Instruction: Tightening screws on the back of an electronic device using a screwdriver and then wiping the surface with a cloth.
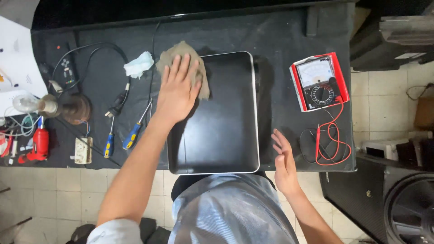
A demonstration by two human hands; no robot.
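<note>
A shallow black tray [226,149] with a pale rim lies in the middle of the dark table. My left hand [177,90] lies flat, fingers spread, on a brownish cloth [202,81] at the tray's far left corner. The cloth drapes over the rim, partly inside the tray. My right hand [285,160] hovers edge-on just right of the tray's near right corner, fingers straight and together, holding nothing.
A red-cased analogue meter [319,81] with red and black leads [330,144] lies to the right. Two blue-and-yellow screwdrivers [131,135], a crumpled white tissue [139,64], a plug with cable [116,101], a lamp bulb on a holder [49,106] and a red tool [40,143] lie to the left.
</note>
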